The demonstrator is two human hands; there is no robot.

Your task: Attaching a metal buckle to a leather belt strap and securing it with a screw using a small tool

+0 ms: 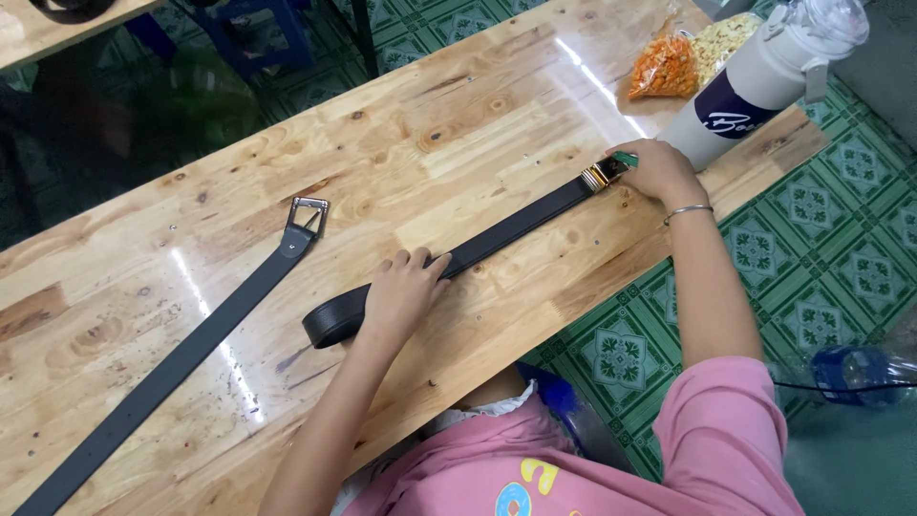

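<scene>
The black leather belt (506,234) lies diagonally between both hands: left hand (401,291) pressed flat near its curled end, right hand (659,172) closed around the gold metal buckle (602,175).

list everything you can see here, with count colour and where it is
black leather belt with gold buckle: 1, black, stretched across table middle, near end curled
dark grey belt with silver buckle: 1, grey, table left
wooden table: 1, light brown, fills the view
white insulated bottle: 1, white, table top right
snack bags: 2, orange and pale yellow, beside bottle
left hand: pressing on black belt
right hand: at gold buckle, silver bangle on the wrist
</scene>
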